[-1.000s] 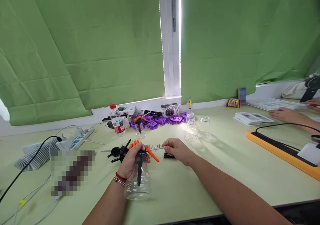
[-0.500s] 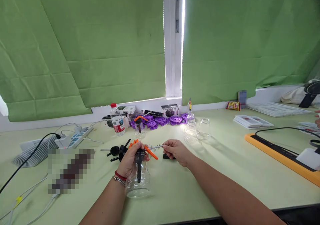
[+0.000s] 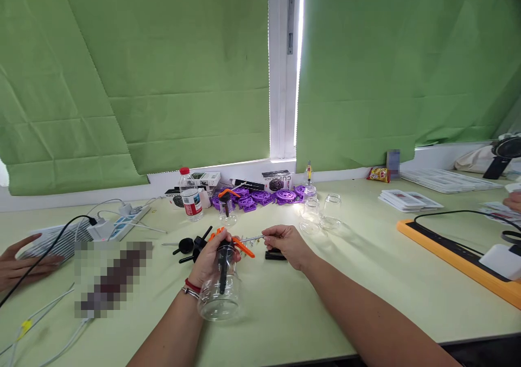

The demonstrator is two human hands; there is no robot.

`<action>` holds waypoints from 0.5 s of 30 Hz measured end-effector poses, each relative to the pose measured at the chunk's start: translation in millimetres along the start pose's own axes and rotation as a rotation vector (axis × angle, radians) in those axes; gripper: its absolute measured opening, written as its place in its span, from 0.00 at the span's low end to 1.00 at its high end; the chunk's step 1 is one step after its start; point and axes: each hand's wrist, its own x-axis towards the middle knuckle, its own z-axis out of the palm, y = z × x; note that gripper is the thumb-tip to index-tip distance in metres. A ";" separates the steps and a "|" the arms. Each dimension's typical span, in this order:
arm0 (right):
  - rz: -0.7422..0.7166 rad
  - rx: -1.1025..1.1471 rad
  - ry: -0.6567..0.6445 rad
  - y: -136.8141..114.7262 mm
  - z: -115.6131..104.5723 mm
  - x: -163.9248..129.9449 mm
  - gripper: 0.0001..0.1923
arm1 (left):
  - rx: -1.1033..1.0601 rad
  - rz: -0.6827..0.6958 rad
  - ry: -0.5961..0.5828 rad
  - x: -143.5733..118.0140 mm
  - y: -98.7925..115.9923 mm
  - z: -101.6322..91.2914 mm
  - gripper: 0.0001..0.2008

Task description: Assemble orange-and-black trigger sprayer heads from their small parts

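Clear jar [image 3: 218, 306] has its upper end within my left hand [image 3: 209, 261], fingers curled around it, likely for steadiness; my right hand [image 3: 288, 245] pinches a thin rod [image 3: 255, 238], likely for control.

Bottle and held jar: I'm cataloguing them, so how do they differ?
The bottle has a red cap; the jar has a black top with an orange lever. The bottle carries a label; the jar shows none. The bottle stands on the table; the jar is in the left grip. Both have clear bodies.
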 end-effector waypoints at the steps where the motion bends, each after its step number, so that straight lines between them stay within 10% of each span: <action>1: 0.010 0.007 -0.008 -0.1 0.1 -0.1 0.21 | -0.004 -0.006 0.004 0.1 0.1 -0.2 0.11; 15: -0.130 -0.126 0.078 -9.4 -2.8 -1.2 0.13 | -0.087 -0.081 0.009 -0.4 9.0 -1.7 0.12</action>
